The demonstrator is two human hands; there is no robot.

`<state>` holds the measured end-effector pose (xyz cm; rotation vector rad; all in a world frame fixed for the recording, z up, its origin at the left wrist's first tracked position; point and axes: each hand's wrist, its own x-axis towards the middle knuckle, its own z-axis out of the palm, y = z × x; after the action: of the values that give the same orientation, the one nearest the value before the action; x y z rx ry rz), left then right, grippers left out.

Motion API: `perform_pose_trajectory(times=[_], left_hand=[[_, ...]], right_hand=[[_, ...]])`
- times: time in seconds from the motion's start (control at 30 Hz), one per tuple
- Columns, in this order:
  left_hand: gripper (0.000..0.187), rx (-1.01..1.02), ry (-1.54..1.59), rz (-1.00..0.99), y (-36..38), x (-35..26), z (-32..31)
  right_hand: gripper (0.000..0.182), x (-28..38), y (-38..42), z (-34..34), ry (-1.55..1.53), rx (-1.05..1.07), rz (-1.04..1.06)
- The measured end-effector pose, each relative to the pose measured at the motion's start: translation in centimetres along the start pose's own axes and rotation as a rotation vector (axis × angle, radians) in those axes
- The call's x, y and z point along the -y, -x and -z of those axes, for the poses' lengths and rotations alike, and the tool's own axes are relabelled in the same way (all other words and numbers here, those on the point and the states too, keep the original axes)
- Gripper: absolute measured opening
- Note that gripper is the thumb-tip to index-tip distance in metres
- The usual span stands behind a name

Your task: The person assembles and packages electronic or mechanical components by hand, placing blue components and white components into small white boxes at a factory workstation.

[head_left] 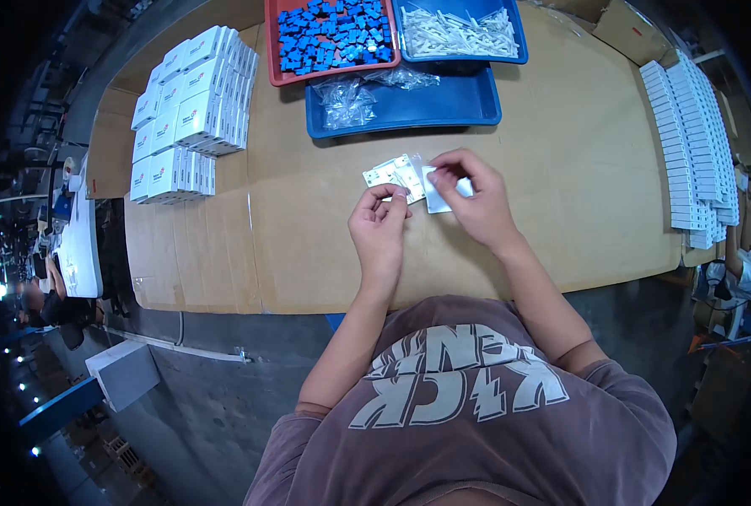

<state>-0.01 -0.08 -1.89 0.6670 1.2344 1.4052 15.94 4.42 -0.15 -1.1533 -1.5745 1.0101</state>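
My left hand is closed, thumb against curled fingers, at the near edge of some white printed pieces lying on the cardboard-covered table. Whether anything is inside its pinch is too small to tell. My right hand is curled with thumb and fingertips together, over a flat white square piece that it partly hides. What those fingertips hold, if anything, I cannot make out. Between the hands, a thin clear plastic-looking film shows faintly beside the printed pieces.
A red tray holds many blue parts; a blue tray holds white slender parts. Another blue tray contains clear bags. White boxes are stacked left, more boxes right. Other people are at the sides.
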Motion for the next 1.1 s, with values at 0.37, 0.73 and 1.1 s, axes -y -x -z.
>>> perform_pose_trajectory(times=[0.37, 0.73, 1.1], left_hand=[[0.009, 0.073, -0.301, -0.215, 0.6, -0.8, -0.3], [0.005, -0.014, -0.449, -0.314, 0.5, -0.3, -0.2], [0.004, 0.026, -0.406, -0.333, 0.6, 0.4, -0.3]], right_hand=[[0.016, -0.1, 0.4, -1.6, -0.473, 0.141, -0.292], [0.013, 0.1, 0.4, -1.4, -0.315, 0.067, -0.357], [0.013, -0.1, 0.6, -2.7, -0.218, -0.118, -0.058]])
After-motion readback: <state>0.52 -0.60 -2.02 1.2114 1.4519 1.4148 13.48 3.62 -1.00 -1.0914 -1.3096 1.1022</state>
